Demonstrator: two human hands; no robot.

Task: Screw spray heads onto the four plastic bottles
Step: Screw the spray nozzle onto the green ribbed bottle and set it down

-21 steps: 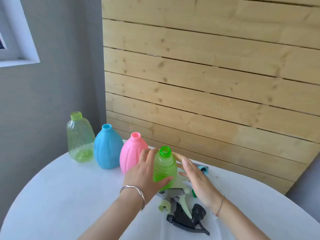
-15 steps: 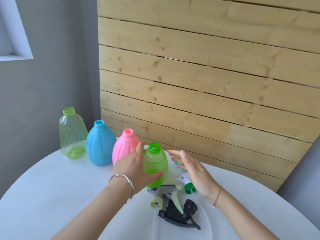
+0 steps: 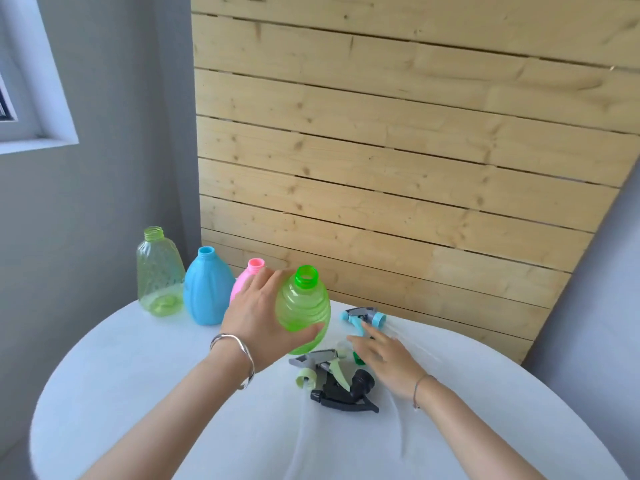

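Observation:
My left hand (image 3: 258,320) grips a bright green bottle (image 3: 304,308) and holds it tilted above the white table (image 3: 138,393), neck open. My right hand (image 3: 384,358) hovers flat, fingers apart, over the pile of spray heads. A grey and pale-green spray head (image 3: 317,365) and a black one (image 3: 346,391) lie just below the bottle. A blue and grey spray head (image 3: 363,317) lies farther back. A green cap piece (image 3: 356,358) peeks out under my right fingers. A pale green bottle (image 3: 159,271), a blue bottle (image 3: 207,287) and a pink bottle (image 3: 247,278) stand in a row, all without heads.
A wooden slat panel (image 3: 398,168) leans behind the table. A grey wall (image 3: 104,202) and a window frame (image 3: 38,98) are at the left. The round table's edge curves close on the left and right.
My left hand has lifted and tilted the green bottle. My right hand has dropped from beside the bottle down toward the spray heads, uncovering the blue and grey one.

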